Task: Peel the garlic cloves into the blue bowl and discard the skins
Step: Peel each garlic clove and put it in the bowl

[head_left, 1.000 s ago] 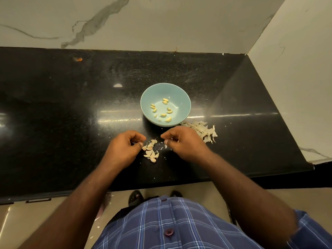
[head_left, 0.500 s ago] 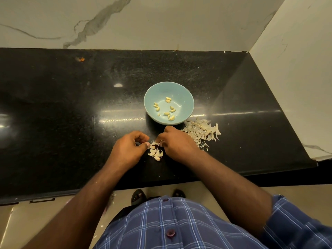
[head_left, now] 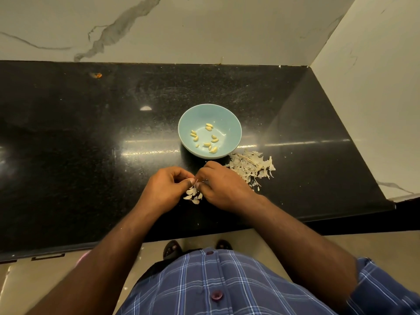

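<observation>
Head view: both hands (head_left: 195,186) pinch garlic clove (head_left: 196,181), orientation unclear.

No text, label, brand, number or sign could be read anywhere in the view.
</observation>
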A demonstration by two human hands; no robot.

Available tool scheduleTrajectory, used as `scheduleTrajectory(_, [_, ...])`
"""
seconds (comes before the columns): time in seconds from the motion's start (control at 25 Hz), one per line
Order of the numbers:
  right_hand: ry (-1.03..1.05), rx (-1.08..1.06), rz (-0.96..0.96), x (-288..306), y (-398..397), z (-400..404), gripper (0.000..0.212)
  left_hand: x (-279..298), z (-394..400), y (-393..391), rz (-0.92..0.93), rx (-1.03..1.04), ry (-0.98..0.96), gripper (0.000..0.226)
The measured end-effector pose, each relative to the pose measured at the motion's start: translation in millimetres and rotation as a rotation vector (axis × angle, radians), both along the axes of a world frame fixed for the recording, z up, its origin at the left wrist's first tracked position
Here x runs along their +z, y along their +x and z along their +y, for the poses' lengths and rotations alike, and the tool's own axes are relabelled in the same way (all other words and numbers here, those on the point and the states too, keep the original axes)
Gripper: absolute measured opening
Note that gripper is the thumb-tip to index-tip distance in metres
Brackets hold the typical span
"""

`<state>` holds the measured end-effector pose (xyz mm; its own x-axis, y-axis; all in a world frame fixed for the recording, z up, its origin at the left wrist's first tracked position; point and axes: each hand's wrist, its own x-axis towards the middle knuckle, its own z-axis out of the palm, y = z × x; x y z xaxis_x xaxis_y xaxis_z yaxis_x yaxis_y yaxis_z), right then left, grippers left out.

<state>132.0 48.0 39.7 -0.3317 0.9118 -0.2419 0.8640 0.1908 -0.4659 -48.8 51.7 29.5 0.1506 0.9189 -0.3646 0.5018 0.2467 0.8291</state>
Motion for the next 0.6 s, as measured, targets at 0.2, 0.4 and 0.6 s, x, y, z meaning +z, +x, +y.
scheduleTrajectory(0.2, [-0.109, -0.219, 0.288, -2, 9, 0, 0.031, 6, 3, -4, -0.197, 0.128, -0.084, 0.011])
scheduleTrajectory(0.4, [-0.151, -0.333, 0.543, 2, 11, -4, 0.028, 18, 6, 2, -0.394, 0.165, -0.154, 0.012])
scheduleTrajectory(0.6, [-0.065, -0.410, 0.651, 6, 16, -8, 0.020, 26, 7, 14, -0.456, 0.163, -0.176, 0.013])
